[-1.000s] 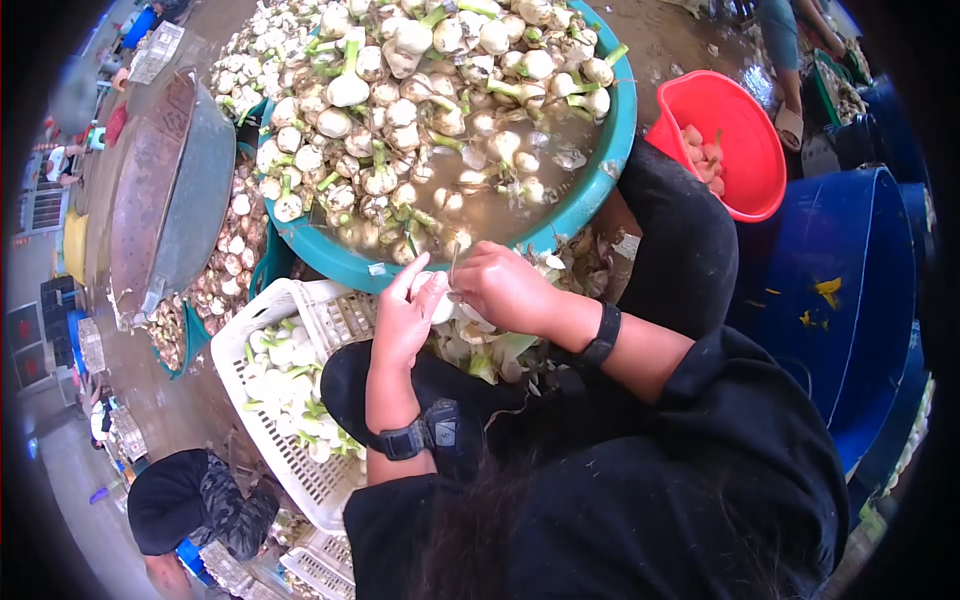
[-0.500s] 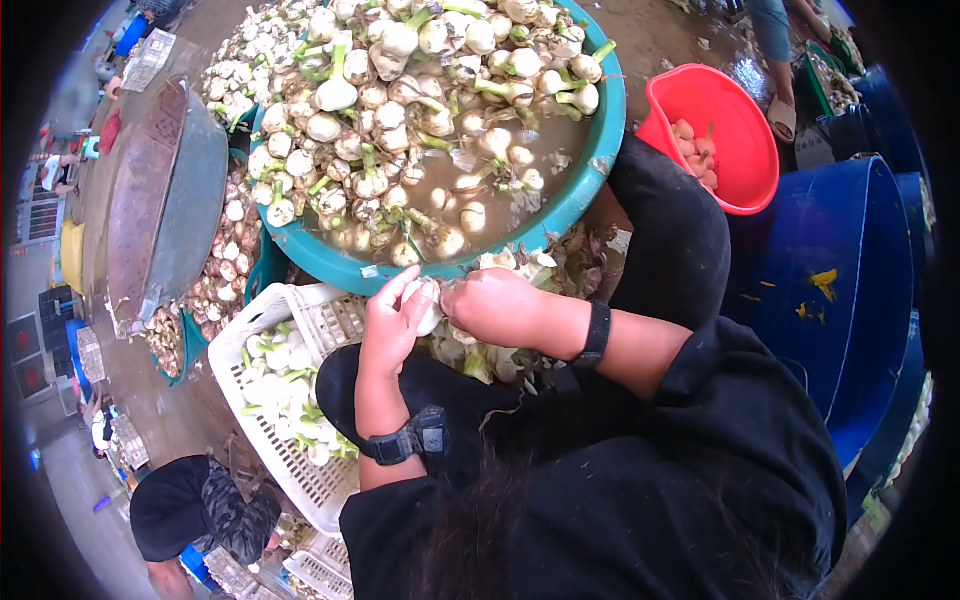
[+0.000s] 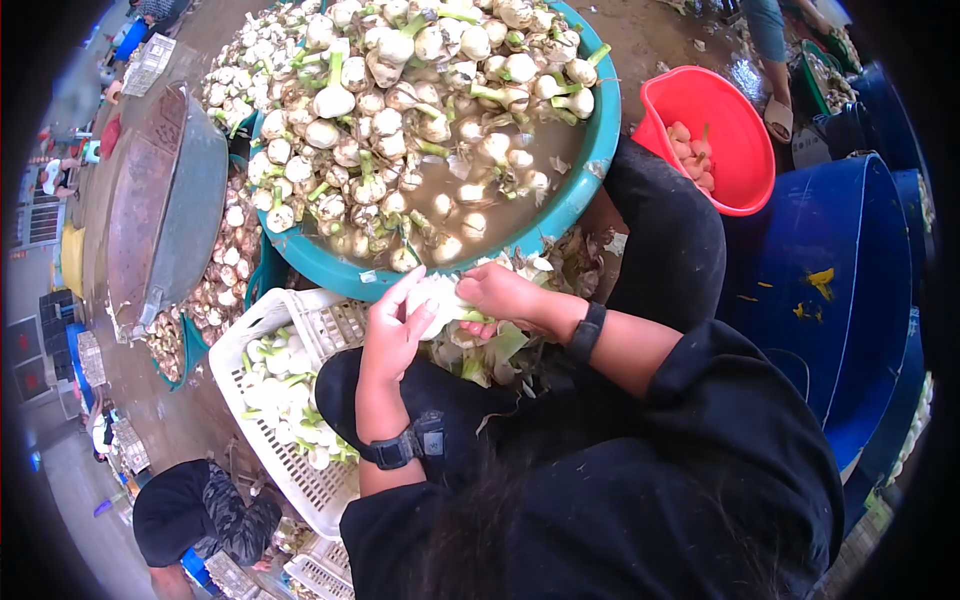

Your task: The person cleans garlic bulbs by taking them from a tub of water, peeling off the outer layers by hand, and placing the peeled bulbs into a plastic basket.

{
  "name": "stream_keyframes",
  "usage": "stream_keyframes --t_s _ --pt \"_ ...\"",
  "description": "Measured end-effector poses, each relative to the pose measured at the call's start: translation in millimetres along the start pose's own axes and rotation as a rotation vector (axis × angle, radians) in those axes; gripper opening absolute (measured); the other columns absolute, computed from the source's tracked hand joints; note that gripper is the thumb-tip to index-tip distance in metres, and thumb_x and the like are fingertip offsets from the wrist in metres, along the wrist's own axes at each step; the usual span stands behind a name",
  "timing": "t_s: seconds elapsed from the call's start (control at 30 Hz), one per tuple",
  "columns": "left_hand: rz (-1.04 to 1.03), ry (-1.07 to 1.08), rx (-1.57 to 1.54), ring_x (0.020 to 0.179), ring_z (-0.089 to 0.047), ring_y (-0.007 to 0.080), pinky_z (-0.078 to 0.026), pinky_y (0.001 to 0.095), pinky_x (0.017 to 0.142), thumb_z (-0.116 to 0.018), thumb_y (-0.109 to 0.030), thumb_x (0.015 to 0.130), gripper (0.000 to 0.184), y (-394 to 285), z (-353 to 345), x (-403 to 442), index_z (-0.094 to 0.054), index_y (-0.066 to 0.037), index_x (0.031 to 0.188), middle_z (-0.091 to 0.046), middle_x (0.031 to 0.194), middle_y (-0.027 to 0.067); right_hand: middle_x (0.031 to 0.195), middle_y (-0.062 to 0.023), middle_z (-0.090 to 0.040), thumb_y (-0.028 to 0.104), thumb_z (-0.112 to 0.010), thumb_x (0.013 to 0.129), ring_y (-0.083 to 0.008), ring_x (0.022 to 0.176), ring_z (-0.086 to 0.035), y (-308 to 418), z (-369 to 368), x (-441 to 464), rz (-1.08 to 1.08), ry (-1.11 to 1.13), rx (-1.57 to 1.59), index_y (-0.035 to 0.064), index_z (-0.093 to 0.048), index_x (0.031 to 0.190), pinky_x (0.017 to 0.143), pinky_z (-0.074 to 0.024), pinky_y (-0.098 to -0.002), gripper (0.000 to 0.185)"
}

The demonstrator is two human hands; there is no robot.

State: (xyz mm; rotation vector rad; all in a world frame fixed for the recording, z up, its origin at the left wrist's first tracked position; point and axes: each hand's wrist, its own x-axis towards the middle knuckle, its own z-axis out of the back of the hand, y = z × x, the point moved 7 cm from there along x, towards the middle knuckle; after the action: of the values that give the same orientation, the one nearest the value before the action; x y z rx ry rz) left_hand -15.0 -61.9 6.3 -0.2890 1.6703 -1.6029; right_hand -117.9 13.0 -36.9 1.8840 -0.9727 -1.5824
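My left hand [image 3: 392,325] grips a white garlic bulb [image 3: 432,298] just over the near rim of the teal tub [image 3: 340,272]. Close on its right, the fingers of my right hand [image 3: 505,294] are closed on pale outer skin that spreads from the bulb. The tub holds muddy water and a heap of garlic bulbs with short green stems. Below my hands lies a pile of peeled leaves and skins [image 3: 500,350]. Cleaned bulbs [image 3: 285,390] fill part of a white plastic crate [image 3: 325,492] to the left of my knee.
A red basin [image 3: 745,150] with several pinkish-orange pieces stands at the right, above a large blue barrel [image 3: 800,270]. A metal wheelbarrow-like trough [image 3: 185,210] and more garlic [image 3: 230,250] are at the left. Another person [image 3: 190,510] bends at lower left.
My right hand has shifted a little rightward from the bulb and its fingers have unrolled somewhat. More loose white skin now shows between my hands.
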Motion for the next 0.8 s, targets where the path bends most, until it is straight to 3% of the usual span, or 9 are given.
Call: stream_keyframes --t_s 0.13,0.2,0.27,0.33,0.4,0.47,0.57,0.67,0.8 --pt "-0.058 -0.104 -0.412 0.1 -0.052 0.015 -0.042 0.0258 0.086 -0.057 -0.004 0.083 0.048 -8 9 0 -0.038 0.003 0.127 -0.052 0.116 0.0128 0.055 -0.0001 -0.052 0.025 -0.054 0.086 -0.0106 0.047 -0.044 16 -1 -15 0.278 -0.075 0.044 0.0022 -0.059 0.077 0.044 -0.0382 -0.0284 0.025" --pt "0.184 -0.031 -0.192 0.101 -0.051 0.0152 -0.041 0.0267 0.086 -0.061 -0.005 0.08 0.056 1 1 -3 -0.036 0.002 0.129 -0.053 0.113 0.012 0.055 0.0013 -0.053 0.024 -0.057 0.085 -0.0114 0.046 -0.04 30 7 -21 0.58 -0.363 -0.444 0.0034 -0.06 0.079 0.045 -0.0356 -0.0308 0.021" --pt "0.082 0.128 0.167 0.116 -0.041 0.0179 -0.035 0.0306 0.095 -0.06 0.001 0.075 0.057 -10 -12 -10 -0.037 0.003 0.127 -0.042 0.128 0.0132 0.072 -0.0055 -0.062 0.019 -0.057 0.084 -0.0167 0.059 -0.056 23 16 -4 0.405 -0.289 -0.424 0.0 -0.06 0.084 0.054 -0.0441 -0.0339 0.02" --pt "0.006 0.085 0.151 0.12 -0.039 0.0209 -0.035 0.0324 0.095 -0.059 0.005 0.071 0.053 -29 -23 -22 -0.043 0.004 0.121 -0.042 0.129 0.0139 0.077 -0.0086 -0.062 0.015 -0.055 0.085 -0.0183 0.064 -0.059 -8 7 16 -0.006 -0.021 0.568 -0.0031 -0.059 0.086 0.056 -0.0468 -0.0329 0.019" --pt "-0.581 -0.101 0.97 0.121 -0.038 0.0246 -0.037 0.0345 0.096 -0.058 0.006 0.071 0.044 -56 -30 -35 -0.05 0.005 0.113 -0.042 0.129 0.0159 0.084 -0.0112 -0.062 0.013 -0.053 0.086 -0.0193 0.069 -0.06 -2 3 9 -0.028 0.052 0.621 -0.006 -0.057 0.091 0.061 -0.0494 -0.0312 0.021" --pt "-0.635 -0.139 1.001 0.119 -0.042 0.0295 -0.038 0.0377 0.096 -0.056 0.006 0.075 0.031 -49 -33 -38 -0.054 0.006 0.105 -0.042 0.128 0.018 0.087 -0.0103 -0.061 0.014 -0.05 0.087 -0.0194 0.071 -0.06 13 -6 -1 -0.002 0.122 0.741 -0.0043 -0.056 0.097 0.064 -0.0504 -0.0297 0.022" --pt "-0.236 -0.523 -0.572 0.108 -0.051 0.0307 -0.041 0.0421 0.094 -0.047 -0.006 0.088 0.023 7 11 -28 -0.049 0.004 0.108 -0.051 0.12 0.0153 0.089 -0.0067 -0.06 0.019 -0.05 0.089 -0.0143 0.08 -0.056 34 -14 -27 0.315 0.126 0.584 -0.0017 -0.055 0.1 0.072 -0.046 -0.0278 0.024" --pt "0.121 -0.435 -1.413 0.098 -0.057 0.0237 -0.05 0.0354 0.083 -0.048 -0.014 0.089 0.024 58 22 -16 -0.052 0.001 0.107 -0.057 0.11 0.0132 0.096 -0.0039 -0.059 0.021 -0.051 0.088 -0.0095 0.088 -0.051 30 5 -58 0.525 0.122 0.086 0.001 -0.055 0.104 0.081 -0.0401 -0.0252 0.026" --pt "0.307 -0.442 -1.367 0.067 -0.059 0.0167 -0.051 0.0251 0.048 -0.051 -0.033 0.087 0.032 61 25 -26 -0.054 -0.008 0.105 -0.061 0.091 0.0056 0.114 -0.0161 -0.052 0.026 -0.051 0.086 -0.0248 0.096 -0.056 68 58 -85 0.723 0.066 0.816 0.0002 -0.043 0.117 0.077 -0.0464 -0.0374 0.041"
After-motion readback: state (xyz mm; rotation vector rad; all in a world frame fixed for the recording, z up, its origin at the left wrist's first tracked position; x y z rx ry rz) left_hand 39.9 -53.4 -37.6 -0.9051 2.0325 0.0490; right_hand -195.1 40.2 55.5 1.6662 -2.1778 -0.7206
